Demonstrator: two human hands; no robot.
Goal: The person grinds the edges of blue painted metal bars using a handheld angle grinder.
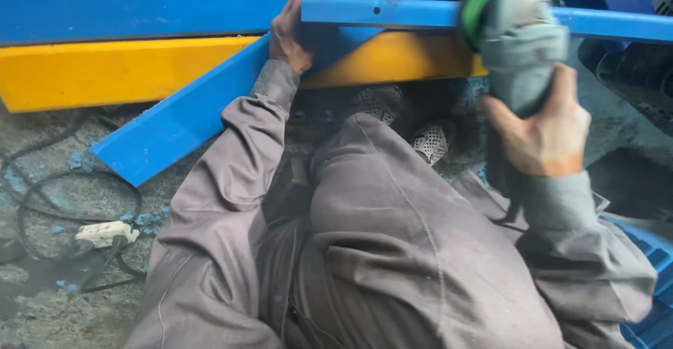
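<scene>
A: Where are the hands?
B: The right hand [550, 128] is wrapped tight around a grey angle grinder [519, 40], arm bent up. Its green disc [477, 2] touches the blue metal bar [392, 12].
A: And the other one?
B: The left hand [291, 33] reaches out and grips that bar's end.
A: What's hard to see?
B: The grinder hides some of the bar, and the grey trousers [420, 251] cover most of the shoes [431, 142]

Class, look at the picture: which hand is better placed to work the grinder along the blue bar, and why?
The right hand: it already has its grip on the grinder, whose disc meets the blue bar. The left hand steadies the bar's end.
</scene>
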